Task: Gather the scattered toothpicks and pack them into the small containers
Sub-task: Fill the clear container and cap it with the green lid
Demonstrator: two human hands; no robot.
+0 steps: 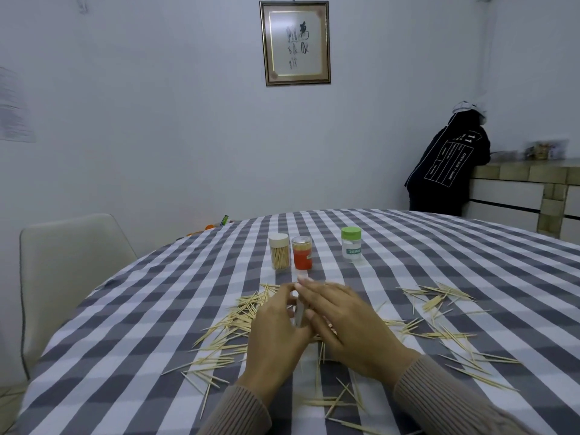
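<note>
Both hands meet at the table's middle around a small clear container (298, 313), which stands almost upright and is mostly hidden between them. My left hand (276, 331) curls round its left side. My right hand (345, 321) holds its right side, fingers reaching over the top and thumb against the wall. Loose toothpicks (232, 324) lie scattered around and under both hands, with more toothpicks (439, 309) to the right. Behind the hands stand a white-lidded jar (279, 251) full of toothpicks, an open red-labelled jar (302, 252) and a green-lidded jar (351, 244).
A grey-and-white checked cloth (408, 262) covers the round table. A pale chair (72, 262) stands at the left edge. Far right, a person in a dark jacket (448, 164) leans on a tiled counter (527, 189). A framed picture (295, 42) hangs on the wall.
</note>
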